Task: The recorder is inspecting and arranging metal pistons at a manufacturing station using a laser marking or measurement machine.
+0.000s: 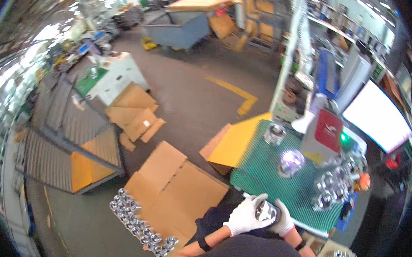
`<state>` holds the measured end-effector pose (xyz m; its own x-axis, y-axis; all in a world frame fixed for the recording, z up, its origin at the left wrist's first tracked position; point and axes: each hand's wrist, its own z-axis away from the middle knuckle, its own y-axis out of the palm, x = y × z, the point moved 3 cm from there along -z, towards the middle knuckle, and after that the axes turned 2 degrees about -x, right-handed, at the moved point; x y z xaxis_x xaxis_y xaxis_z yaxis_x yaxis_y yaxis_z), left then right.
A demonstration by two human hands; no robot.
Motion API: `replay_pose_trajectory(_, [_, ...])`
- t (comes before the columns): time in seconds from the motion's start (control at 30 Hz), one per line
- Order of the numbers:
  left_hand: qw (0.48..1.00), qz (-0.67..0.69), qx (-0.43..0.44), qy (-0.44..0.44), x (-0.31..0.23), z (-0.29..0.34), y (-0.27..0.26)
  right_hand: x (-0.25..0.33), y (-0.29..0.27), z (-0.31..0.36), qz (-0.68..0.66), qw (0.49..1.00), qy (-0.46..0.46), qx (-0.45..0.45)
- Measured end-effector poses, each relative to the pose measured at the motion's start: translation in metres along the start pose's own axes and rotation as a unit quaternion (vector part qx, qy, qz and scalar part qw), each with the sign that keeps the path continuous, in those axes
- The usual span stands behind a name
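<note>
Close to my body, at the near edge of the green ribbed mat [261, 172], a shiny round metal part, hollow like a cup [268, 213], is held between both hands. My left hand [243, 216], in a white glove, is closed around its left side, with the thumb and a finger at its rim. My right hand [284, 219], also gloved in white, grips the other side. On the mat, one similar metal part [274, 134] stands at the far edge. Another metal part [291, 163] sits under purplish light beside a red-and-grey machine head [326, 132]. Several more metal parts [336, 184] cluster at the right.
An orange object [364, 182] lies beside that cluster. A bright white screen [379, 116] stands right of the machine. To my left, flattened cardboard [173, 202] carries rows of metal parts [133, 217]. A yellow board [240, 140] leans by the mat; farther off stands a blue-grey bin [177, 31].
</note>
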<state>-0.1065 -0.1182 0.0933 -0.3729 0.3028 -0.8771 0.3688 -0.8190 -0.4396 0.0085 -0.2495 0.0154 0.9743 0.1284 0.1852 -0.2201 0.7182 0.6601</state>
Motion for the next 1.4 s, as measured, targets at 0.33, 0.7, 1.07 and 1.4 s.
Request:
replay_pose_trajectory(0.33, [0.937,0.277,-0.156,-0.141,0.168,-0.022,-0.049,0.028,0.022,-0.045,0.513,0.853,-0.097,-0.025])
replay_pose_trajectory(0.7, [0.889,0.324,-0.206,-0.249,0.227,0.029,-0.068,0.144,0.111,-0.187,0.851,0.234,-0.417,-0.219])
replay_pose_trajectory(1.07, [0.905,0.282,-0.182,-0.262,0.203,-0.017,-0.056,0.126,0.135,-0.138,0.803,0.186,-0.512,-0.242])
replay_pose_trajectory(1.4, [0.966,0.204,0.056,-0.151,0.112,-0.127,0.007,0.140,-0.071,0.063,0.757,0.398,-0.304,-0.420])
